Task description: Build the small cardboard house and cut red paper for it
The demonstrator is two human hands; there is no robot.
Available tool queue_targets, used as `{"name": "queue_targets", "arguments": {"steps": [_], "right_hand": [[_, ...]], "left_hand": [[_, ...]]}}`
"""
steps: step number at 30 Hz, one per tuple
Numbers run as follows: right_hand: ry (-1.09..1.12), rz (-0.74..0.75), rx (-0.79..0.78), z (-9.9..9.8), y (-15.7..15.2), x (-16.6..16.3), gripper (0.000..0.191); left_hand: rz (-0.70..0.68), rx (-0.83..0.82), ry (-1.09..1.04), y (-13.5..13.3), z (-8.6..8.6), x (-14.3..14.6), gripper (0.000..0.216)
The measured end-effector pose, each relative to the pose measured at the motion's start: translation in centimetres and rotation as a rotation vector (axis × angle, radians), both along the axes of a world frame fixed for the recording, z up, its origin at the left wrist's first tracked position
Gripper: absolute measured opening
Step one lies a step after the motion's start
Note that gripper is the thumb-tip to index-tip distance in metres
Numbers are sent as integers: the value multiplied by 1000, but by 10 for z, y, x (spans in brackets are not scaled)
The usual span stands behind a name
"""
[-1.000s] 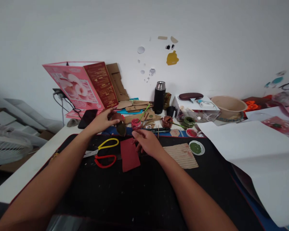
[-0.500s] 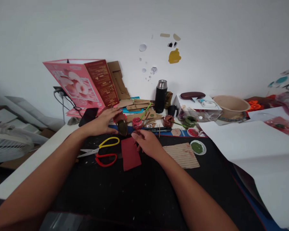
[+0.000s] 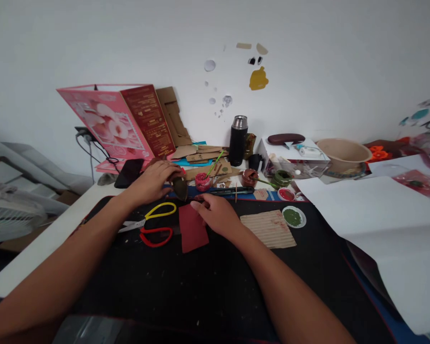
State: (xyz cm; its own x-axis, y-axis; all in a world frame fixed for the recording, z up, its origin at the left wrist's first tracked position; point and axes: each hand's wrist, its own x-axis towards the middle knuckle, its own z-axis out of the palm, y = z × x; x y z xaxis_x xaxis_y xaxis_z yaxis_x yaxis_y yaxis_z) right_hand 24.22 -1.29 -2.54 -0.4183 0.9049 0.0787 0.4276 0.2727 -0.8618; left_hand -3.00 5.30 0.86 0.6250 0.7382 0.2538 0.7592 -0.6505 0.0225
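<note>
Red card (image 3: 193, 231) lies flat on the black mat (image 3: 208, 282). Right hand (image 3: 218, 215) sits over the card's upper-right edge, thumb and fingers bunched; can't tell if it's pinching anything. Left hand (image 3: 153, 181) is beyond the card, to its left, fingers curved beside a dark olive piece (image 3: 180, 188); grip can't be confirmed. Scissors (image 3: 139, 223) left of card, corrugated cardboard (image 3: 268, 230) right.

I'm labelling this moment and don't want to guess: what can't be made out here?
All in the head view:
Left hand: its back hides whether the fingers grip the dark olive piece.
Right hand: curled fingers hide anything held inside.
Red card: the hand covers its upper right corner.
Pink-and-red box: fine print too small, blurred.
Fan: cut off by the left edge.
</note>
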Motion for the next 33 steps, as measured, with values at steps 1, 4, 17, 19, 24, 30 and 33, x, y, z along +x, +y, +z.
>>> {"name": "queue_targets", "arguments": {"steps": [1,4,17,19,24,30,33], "right_hand": [[-8,-1,3,0,0,0,33],[-18,1,-7,-1,0,0,35],[-4,16,-8,0,-1,0,33],[-15,15,6,-1,-1,-1,32],[-47,12,46,-3,-1,-1,30],[-55,3,53,-3,0,0,31],[-64,0,69,-3,-1,-1,31]], "left_hand": [[0,-4,-5,0,-1,0,56],[2,-12,-23,1,-2,-1,57],[633,18,-230,-52,-9,2,41],[671,-127,-130,-61,-10,11,46],[725,-261,104,-60,-12,40,62],[770,-350,41,-43,-18,47,63],[750,-377,-3,-37,-23,42,53]]}}
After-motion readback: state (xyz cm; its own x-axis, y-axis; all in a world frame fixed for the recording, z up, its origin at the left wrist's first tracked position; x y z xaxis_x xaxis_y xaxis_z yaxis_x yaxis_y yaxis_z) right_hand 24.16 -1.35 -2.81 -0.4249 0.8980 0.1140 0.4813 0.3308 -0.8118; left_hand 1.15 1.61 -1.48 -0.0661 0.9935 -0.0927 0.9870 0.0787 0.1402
